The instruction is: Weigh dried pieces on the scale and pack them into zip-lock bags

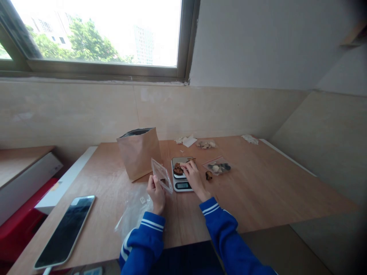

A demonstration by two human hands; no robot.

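Observation:
My left hand [156, 194] holds up a clear resealable plastic bag [162, 175] by its lower edge, just left of a digital kitchen scale [182, 185]. My right hand [193, 177] reaches over the scale's metal pan, its fingers pinching a dried brown piece [183, 165]. Darker dried slices, perhaps mushroom, [178, 169] lie on the pan, partly behind those fingers. One loose dark piece [209, 175] sits on the table by my right hand. A flat clear bag of dried pieces [218, 167] lies to its upper right.
A brown paper bag [139, 154] stands left of the scale on the wooden table [258, 183]. A smartphone [64, 231] lies at the left edge, a crumpled clear plastic sheet [133, 214] near my left arm. Pale scraps [206, 144] lie along the back, by the wall.

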